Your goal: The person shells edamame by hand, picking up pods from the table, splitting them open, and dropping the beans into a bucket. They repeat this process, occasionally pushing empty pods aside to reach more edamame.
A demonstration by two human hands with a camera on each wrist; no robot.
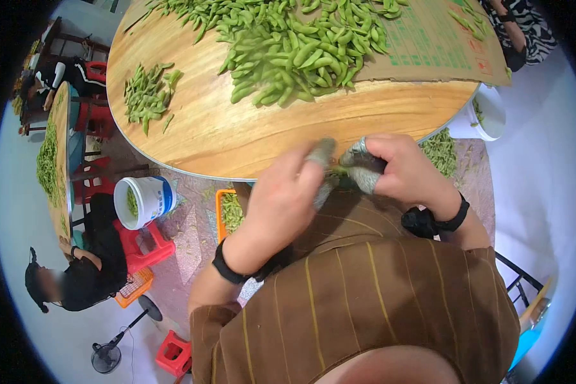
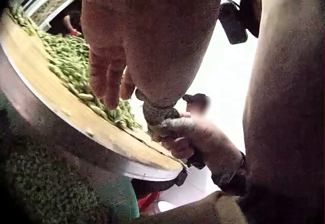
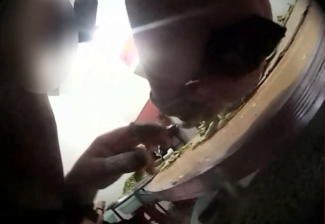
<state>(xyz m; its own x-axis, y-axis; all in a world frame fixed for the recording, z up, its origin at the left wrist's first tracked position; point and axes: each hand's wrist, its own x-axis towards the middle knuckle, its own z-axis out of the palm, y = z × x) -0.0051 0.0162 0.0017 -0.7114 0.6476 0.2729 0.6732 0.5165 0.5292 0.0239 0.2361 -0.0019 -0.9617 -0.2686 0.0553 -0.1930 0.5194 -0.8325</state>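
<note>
Insp.: round wood counter (image 1: pixel 237 134), top ctr of frame. Cardboard sheet (image 1: pixel 429 64) lay on it, upper rt. Main pile of green pods (image 1: pixel 301 57) sat top ctr, partly on sheet. L hand (image 1: pixel 278 195) and R hand (image 1: pixel 406 168) met approx. frame ctr, fingers partly bent; blurred, cannot tell if either held a pod. Smaller pod heap (image 1: pixel 146 96), upper L. Grey wraps (image 1: pixel 366 180) covered some fingertips.

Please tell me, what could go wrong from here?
Anything in the left hand or right hand might drop, since both are at the near edge of the table. The grey wrapping on the fingertips might loosen or catch. Scattered green bits on the floor could make someone slip.
</note>
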